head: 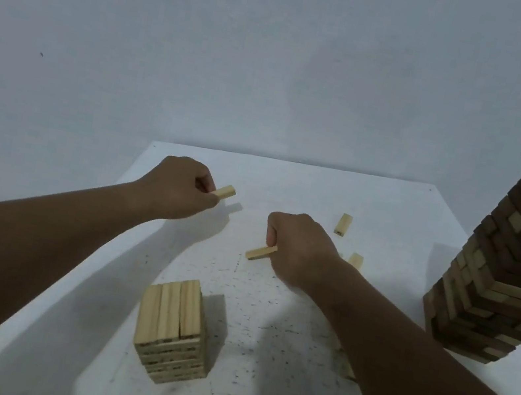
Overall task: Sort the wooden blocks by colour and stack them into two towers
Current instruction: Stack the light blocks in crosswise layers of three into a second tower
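Over white table (pixel 276 357), each hand grips a near-level pale block.

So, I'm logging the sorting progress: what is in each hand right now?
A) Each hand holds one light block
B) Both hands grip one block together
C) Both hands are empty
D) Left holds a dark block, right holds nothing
A: the left hand pinches one light block, and the right hand grips another light block above the table.
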{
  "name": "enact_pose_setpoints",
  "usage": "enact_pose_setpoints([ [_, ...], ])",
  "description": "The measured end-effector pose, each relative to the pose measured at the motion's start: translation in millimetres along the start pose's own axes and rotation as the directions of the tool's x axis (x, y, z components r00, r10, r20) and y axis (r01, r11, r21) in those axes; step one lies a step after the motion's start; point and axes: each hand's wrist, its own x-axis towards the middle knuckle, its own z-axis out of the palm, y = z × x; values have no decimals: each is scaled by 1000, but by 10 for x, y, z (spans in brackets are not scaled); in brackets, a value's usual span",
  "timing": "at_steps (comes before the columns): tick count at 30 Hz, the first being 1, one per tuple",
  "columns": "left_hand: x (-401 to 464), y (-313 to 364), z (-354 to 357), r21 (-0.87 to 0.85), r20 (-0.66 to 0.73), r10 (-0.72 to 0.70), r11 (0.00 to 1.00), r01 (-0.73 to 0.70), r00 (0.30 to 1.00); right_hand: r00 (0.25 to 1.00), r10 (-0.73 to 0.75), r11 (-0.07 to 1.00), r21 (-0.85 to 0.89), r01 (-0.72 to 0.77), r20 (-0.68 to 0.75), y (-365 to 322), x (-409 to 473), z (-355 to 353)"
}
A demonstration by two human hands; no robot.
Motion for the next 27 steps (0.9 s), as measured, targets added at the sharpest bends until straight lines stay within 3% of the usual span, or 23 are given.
enact_pose_setpoints([
  [3,-271,54,-209,-82,-36,-32,996,29,999,999,-16,1000,17,17,-49,-28,-46,-26],
  [7,-634,191,-433,-180,-124,-46,983,23,991,973,48,971,237,8,-227,-12,-182,-129],
  [11,-967,528,-598,-248,-179,-10,968,-35,984,915,236,803,595,7,-329,-33,-541,-355],
  [14,-1244,910,-629,-295,-217,36,950,-100,976,868,361,669,743,14,-341,-21,-912,-463],
  [19,-1764,1348,-160,-440,-233,67,882,-167,970,818,509,551,832,-71,-268,83,-1546,-285],
  [24,-2187,1294,625,-515,-166,-16,854,-73,986,878,455,636,744,-207,-145,176,-1887,0],
  [27,-2352,1194,842,-553,-157,-31,831,-62,987,916,386,699,683,-213,-111,153,-1912,98],
])
